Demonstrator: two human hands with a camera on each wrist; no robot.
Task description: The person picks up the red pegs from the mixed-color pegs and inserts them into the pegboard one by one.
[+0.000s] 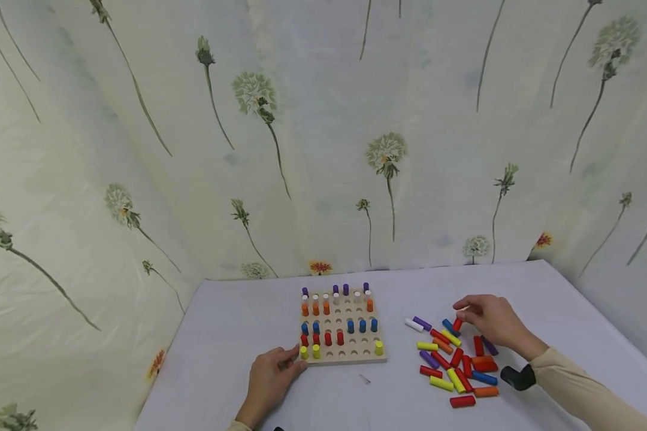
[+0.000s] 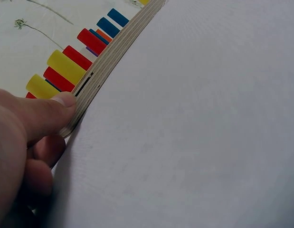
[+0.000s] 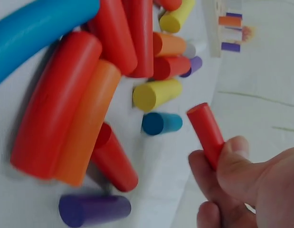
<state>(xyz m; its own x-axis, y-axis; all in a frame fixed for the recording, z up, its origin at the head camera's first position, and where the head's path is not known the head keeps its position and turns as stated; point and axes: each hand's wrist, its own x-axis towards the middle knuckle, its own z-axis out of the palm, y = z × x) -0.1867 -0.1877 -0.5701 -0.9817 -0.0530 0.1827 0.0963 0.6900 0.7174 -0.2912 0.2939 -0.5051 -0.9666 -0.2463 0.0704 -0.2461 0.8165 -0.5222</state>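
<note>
A wooden pegboard lies on the table, with rows of purple, white, orange, blue, red and yellow pegs standing in some of its holes. At its near left corner my left hand holds the board; the left wrist view shows the thumb on the plywood edge beside a yellow peg, fingers curled below. My right hand pinches a red peg between thumb and index finger, lifted above the far side of a loose pile of pegs. A blue peg lies close by it.
Loose pegs in several colours spread over the table right of the board, including a white one nearest it. A black object sits by the right wrist. Behind the table hangs a dandelion-patterned curtain. A small clear scrap lies before the board.
</note>
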